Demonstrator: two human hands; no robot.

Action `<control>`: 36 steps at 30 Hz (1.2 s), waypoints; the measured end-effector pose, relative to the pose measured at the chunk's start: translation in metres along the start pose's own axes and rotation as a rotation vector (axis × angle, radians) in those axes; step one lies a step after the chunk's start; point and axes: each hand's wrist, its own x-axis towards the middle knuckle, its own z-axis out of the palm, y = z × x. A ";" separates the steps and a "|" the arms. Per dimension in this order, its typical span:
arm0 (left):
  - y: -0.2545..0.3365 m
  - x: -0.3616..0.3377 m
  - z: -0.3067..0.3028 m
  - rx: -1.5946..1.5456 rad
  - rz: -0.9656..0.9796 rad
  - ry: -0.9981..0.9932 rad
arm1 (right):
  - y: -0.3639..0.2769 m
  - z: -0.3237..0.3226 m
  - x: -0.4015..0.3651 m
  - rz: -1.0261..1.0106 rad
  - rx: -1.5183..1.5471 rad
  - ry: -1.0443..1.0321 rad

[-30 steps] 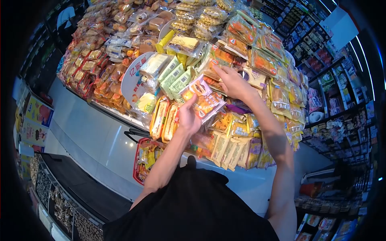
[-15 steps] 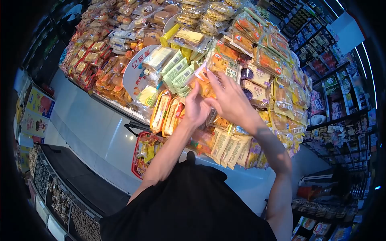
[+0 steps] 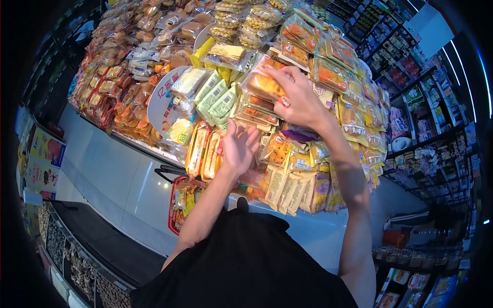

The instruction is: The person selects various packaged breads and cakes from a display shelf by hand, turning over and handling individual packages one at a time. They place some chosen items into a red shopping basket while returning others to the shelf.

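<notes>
My right hand (image 3: 299,98) is closed around a clear-wrapped packet of orange-brown bread (image 3: 263,83), raised over the heaped display. Under it lie more flat bread packets (image 3: 259,114), partly covered by the held one. Lower down, my left hand (image 3: 240,150) is empty, palm up with its fingers spread. Beside it on the left stand wrapped sandwiches (image 3: 211,154) with red edging. Green-and-white packets (image 3: 218,100) lie in a row above the left hand. A bag of seed-topped bread (image 3: 276,149) sits between the hands and the front edge.
Cream-coloured packets (image 3: 285,190) line the front edge. A red basket (image 3: 173,218) with colourful packets is below the display's left front. A white sign board (image 3: 160,100) divides the heap. Bins of nuts (image 3: 77,256) stand at lower left, and stocked shelves (image 3: 431,133) rise at right.
Both hands were at the bread packet before. My left hand has let go and dropped lower, opening out, while my right hand has lifted the packet up and away.
</notes>
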 end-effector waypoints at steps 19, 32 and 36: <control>0.040 0.046 0.043 -0.090 -0.366 -0.214 | 0.063 0.059 0.005 -0.118 -0.244 -0.040; 0.069 0.003 -0.020 -0.120 -0.351 -0.266 | -0.015 0.036 -0.028 -0.036 -0.260 0.073; 0.098 -0.070 -0.127 -0.171 -0.048 -0.495 | -0.097 0.028 -0.076 -0.018 0.039 -0.061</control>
